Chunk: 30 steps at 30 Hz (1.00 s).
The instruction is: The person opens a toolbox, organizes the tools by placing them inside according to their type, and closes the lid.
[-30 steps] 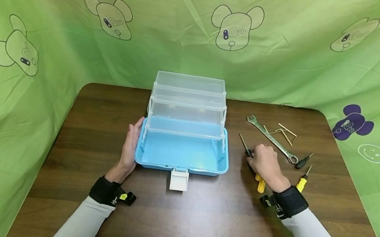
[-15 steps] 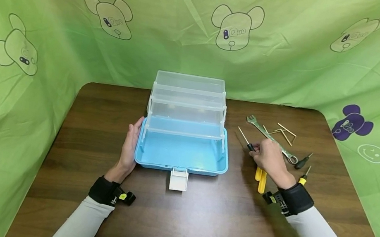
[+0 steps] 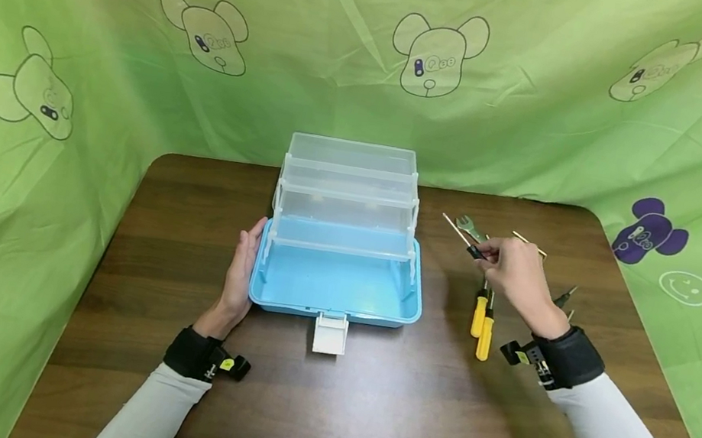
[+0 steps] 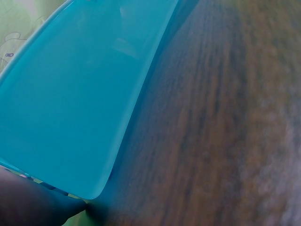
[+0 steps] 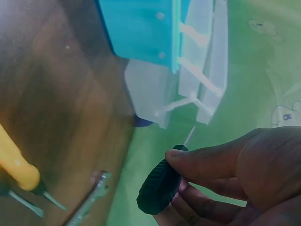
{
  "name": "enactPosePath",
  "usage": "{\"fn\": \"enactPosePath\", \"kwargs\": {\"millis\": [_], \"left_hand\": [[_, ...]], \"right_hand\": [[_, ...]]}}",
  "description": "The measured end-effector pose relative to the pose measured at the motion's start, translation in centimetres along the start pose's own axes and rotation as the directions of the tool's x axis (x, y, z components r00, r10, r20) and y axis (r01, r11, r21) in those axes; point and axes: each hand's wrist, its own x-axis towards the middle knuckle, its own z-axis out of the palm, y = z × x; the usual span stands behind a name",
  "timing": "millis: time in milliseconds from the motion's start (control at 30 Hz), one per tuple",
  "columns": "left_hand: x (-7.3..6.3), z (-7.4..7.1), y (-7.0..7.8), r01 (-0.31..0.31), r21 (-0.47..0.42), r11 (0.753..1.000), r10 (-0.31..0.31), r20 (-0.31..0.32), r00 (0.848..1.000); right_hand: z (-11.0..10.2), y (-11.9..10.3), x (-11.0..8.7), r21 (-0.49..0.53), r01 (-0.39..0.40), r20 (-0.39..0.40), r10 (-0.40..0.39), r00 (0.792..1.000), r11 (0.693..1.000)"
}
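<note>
A blue toolbox with tiered clear trays stands unfolded mid-table, its white latch hanging at the front. My left hand rests along the box's left side with fingers straight; the left wrist view shows the blue wall close up. Right of the box, my right hand pinches a screwdriver with a dark handle between thumb and fingers, raised over the table. Its thin shaft points up and left, toward the trays.
Two yellow-handled screwdrivers lie just below the right hand. A wrench and brass-coloured hex keys are partly covered by that hand. A dark-handled screwdriver lies farther right. A green cloth hangs behind the table.
The right hand has lifted the dark-handled screwdriver off the table and moved up and slightly right with it. The left hand and toolbox have stayed in place.
</note>
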Motion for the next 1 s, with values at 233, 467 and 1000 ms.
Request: {"fn": "enactPosePath", "kwargs": {"millis": [233, 467, 1000], "left_hand": [[-0.1, 0.0, -0.1, 0.019, 0.008, 1.0, -0.018, -0.013, 1.0], [0.0, 0.1, 0.0, 0.013, 0.012, 1.0, -0.013, -0.015, 1.0], [0.1, -0.1, -0.1, 0.008, 0.026, 1.0, -0.008, -0.004, 1.0]], "right_hand": [[-1.8, -0.6, 0.9, -0.023, 0.003, -0.022, -0.004, 1.0, 1.0], [-3.6, -1.8, 2.6, -0.063, 0.072, -0.066, -0.076, 0.995, 0.995], [-6.5, -4.4, 7.0, -0.032, 0.104, -0.063, -0.105, 0.992, 0.994]]}}
